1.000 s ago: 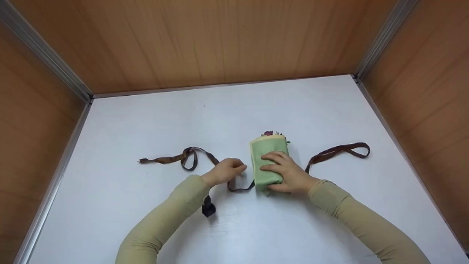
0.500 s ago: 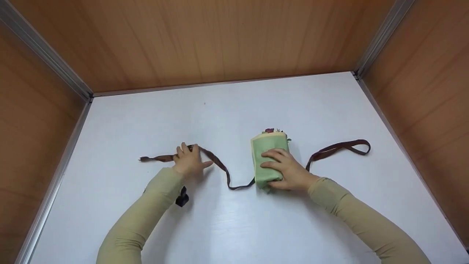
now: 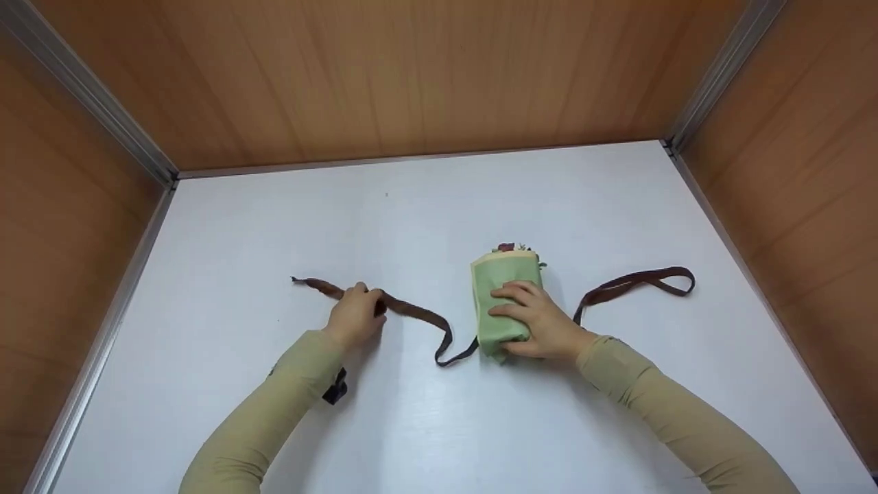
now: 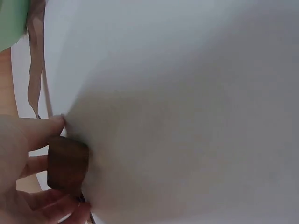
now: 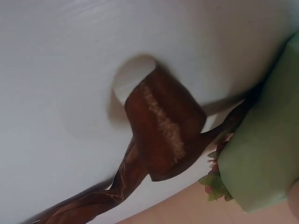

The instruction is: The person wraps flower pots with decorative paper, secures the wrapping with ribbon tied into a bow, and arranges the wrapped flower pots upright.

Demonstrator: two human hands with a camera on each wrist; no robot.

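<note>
A bouquet wrapped in green paper lies on the white table, small dark red flowers showing at its far end. My right hand holds it from the right side, fingers across the front and thumb lower down. A brown ribbon runs out from both sides of the bouquet; its part behind the wrap is hidden. My left hand pinches the ribbon's left part, and a brown fold shows between thumb and fingers in the left wrist view. The looped right part fills the right wrist view.
The white table is bounded by wooden panels at the back and sides, with metal strips at the corners. A small black device sits under my left wrist.
My left hand has moved left from beside the bouquet, spread over the ribbon's coil, and now pinches it. The coil is gone and the left end has shifted right. My right hand stays put.
</note>
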